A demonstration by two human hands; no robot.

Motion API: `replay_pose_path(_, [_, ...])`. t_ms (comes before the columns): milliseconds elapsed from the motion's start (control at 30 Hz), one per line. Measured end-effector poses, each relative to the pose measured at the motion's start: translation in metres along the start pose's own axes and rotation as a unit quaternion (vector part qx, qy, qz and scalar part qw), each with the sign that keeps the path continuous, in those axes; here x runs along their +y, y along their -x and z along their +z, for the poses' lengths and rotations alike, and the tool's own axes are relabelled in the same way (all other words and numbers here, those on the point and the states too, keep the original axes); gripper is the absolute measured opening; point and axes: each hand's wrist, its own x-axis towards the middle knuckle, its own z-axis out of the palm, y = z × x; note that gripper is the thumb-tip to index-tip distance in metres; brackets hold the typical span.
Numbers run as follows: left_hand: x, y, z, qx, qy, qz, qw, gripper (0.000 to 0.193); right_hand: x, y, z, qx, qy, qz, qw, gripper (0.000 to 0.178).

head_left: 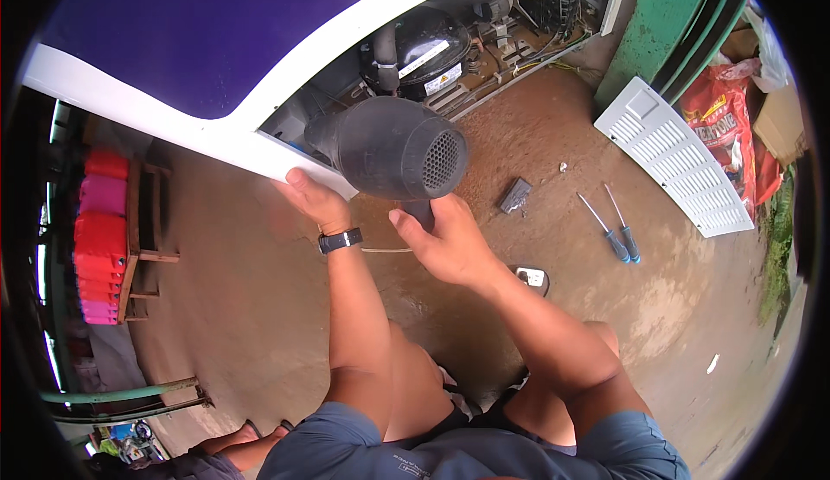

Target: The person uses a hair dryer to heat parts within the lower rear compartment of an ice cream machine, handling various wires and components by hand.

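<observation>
My right hand (454, 242) is closed around the handle of a dark grey hair dryer (376, 147). The dryer's round mesh end faces right and toward me; its narrower end points left into the opening of a white and purple cooler cabinet (194, 139). My left hand (316, 202), with a dark watch on the wrist, grips the white lower edge of that cabinet; some of its fingers are hidden. Inside the opening, just beyond the dryer, sit a black compressor (428, 44) with a warning label, pipes and wires.
On the wet brown floor lie two screwdrivers (618, 242), a small black box-like part (515, 196) and a white socket block (531, 278). A white louvred panel (674, 156) leans at the right, near a red bag (722, 121). Red and pink stacks (99, 238) stand left; another person's legs (251, 450) show lower left.
</observation>
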Motion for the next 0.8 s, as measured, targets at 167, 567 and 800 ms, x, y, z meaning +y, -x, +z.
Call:
replay_pose_path(167, [0.007, -0.001, -0.007, 0.010, -0.015, 0.010, 1.000, 0.102, -0.016, 0.006, 0.010, 0.034, -0.012, 0.033, 0.999, 0.058])
replay_pose_path(567, [0.025, -0.037, -0.003, -0.002, -0.018, 0.097, 0.995, 0.098, -0.031, 0.012, 0.024, 0.114, 0.041, 0.024, 0.992, 0.051])
replay_pose_path(800, [0.031, -0.032, 0.005, -0.009, -0.007, 0.102, 0.995, 0.097, -0.027, 0.029, 0.044, 0.162, 0.042, 0.043, 0.985, 0.048])
